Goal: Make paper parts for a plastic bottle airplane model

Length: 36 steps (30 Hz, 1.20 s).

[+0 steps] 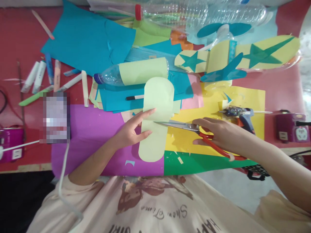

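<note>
A pale yellow-green paper piece (157, 97) with rounded ends lies upright in front of me. My left hand (133, 129) holds its left edge, the thumb below and the index finger above a line across its middle. My right hand (216, 132) grips the red-handled scissors (179, 125). Their blades look nearly closed and point left across the paper's middle, tips close to my left fingers. Whether the cut runs the full width I cannot tell. Behind the paper lies a plastic bottle (109, 74) wrapped in matching paper, with a black-capped marker (134, 97) beside it.
A decorated bottle plane (220, 61) with green stars lies at the back right, near a glue gun (239, 113). Clear bottles (175, 13) line the back. Markers (39, 76) and a phone-like device (57, 119) with a white cable sit left. Paper scraps (179, 160) lie near the front.
</note>
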Motion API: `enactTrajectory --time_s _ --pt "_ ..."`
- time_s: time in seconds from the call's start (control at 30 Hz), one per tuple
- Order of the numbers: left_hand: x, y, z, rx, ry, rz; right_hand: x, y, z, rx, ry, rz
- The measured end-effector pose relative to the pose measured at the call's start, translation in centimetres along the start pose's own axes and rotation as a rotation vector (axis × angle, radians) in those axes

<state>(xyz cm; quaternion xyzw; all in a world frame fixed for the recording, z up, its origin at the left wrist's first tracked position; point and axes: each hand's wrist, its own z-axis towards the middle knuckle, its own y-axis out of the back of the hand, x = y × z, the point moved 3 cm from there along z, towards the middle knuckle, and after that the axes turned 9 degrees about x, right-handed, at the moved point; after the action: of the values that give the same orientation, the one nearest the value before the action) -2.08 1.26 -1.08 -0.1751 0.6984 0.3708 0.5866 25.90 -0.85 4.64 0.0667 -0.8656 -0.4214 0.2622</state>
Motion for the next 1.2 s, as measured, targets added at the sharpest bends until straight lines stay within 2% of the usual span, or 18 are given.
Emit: enactTrajectory --time_s 0.17,0.43,0.67,1.0,1.2 --pt "0.1 -0.1 0.0 -0.003 -0.025 0.008 0.0 -0.1 0.1 0.049 -0.021 0.024" --pt "0.3 -0.1 0.0 0.013 -0.028 0.027 0.1 -0.1 0.0 0.052 -0.018 0.016" --pt "0.3 -0.1 0.0 0.030 -0.038 0.064 -0.5 -0.8 -0.4 -0.005 -0.010 -0.020" --pt "0.3 -0.1 0.1 0.034 -0.020 0.058 0.0 -0.7 -0.5 0.109 -0.009 -0.001" --pt "0.2 -0.4 0.1 0.068 0.003 0.042 0.5 -0.8 -0.1 0.059 0.005 -0.005"
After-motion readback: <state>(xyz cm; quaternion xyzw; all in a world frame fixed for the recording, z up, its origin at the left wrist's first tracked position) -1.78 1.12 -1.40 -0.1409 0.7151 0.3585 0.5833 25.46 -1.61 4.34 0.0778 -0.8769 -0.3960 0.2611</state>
